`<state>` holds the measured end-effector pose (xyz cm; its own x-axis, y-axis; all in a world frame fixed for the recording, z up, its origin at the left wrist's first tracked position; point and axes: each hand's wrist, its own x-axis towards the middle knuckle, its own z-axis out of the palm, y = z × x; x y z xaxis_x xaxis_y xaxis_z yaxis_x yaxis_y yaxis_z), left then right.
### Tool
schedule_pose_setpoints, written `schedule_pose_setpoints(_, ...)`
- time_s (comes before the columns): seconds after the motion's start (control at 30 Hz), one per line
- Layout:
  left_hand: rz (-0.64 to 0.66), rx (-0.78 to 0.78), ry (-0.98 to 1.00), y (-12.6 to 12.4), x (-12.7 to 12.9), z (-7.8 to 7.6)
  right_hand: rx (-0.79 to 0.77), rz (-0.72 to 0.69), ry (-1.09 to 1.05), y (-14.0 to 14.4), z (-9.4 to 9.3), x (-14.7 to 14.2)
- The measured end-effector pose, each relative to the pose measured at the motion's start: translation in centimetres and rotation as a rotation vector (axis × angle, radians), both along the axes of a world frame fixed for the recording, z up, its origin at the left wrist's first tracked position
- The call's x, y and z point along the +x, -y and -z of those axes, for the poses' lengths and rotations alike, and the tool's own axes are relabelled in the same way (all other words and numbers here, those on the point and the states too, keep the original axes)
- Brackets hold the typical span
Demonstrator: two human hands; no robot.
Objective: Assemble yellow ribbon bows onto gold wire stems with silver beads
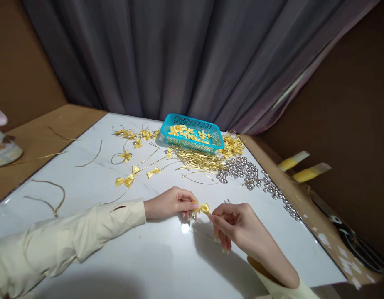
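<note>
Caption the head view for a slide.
Left hand holding a yellow bow, right hand at its edge, over a white tabletop with a blue basket of yellow bows beyond.

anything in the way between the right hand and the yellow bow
Nothing visible. The right hand reaches right up to the near-right end of the yellow bow; whether it pinches it is unclear. The left hand holds the opposite end, and a small silver piece sits below that end, outside the gap.

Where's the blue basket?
In the head view, the blue plastic basket stands at the white tabletop's far side, mid-picture, just behind the thin gold wires.
</note>
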<state>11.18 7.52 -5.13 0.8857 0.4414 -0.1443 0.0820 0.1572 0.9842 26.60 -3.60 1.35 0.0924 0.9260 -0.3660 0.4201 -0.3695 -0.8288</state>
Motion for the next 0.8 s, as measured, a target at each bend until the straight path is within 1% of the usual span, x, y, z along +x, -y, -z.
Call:
schedule_pose_setpoints(0.07,-0.002,0.012,-0.004,0.1,0.0,0.1,-0.019,-0.014,-0.012,-0.1,-0.1,0.1)
schedule_pose_setpoints(0.13,-0.020,0.058,-0.012,0.3,-0.1,0.2,-0.051,-0.038,-0.019,-0.2,-0.2,0.1)
schedule_pose_setpoints(0.23,-0.083,0.245,-0.017,0.9,-0.2,0.2,-0.078,-0.050,-0.005,-0.3,-0.2,0.0)
schedule_pose_setpoints(0.3,-0.130,0.373,-0.011,1.3,-0.4,0.0,-0.045,-0.037,0.009,-0.1,0.0,-0.3)
schedule_pose_setpoints(0.37,-0.166,0.425,-0.004,1.7,-0.4,-0.1,0.015,-0.023,0.033,0.2,0.2,-0.6)
schedule_pose_setpoints(0.47,-0.191,0.391,-0.002,1.9,-0.4,-0.2,0.074,0.001,0.071,0.7,0.2,-1.0)
schedule_pose_setpoints(0.6,-0.198,0.329,0.007,1.8,-0.3,-0.2,0.061,0.033,0.067,0.9,0.0,-1.0)
schedule_pose_setpoints(0.8,-0.196,0.306,0.022,1.8,-0.5,-0.1,0.057,0.039,0.045,0.7,0.1,-1.0)
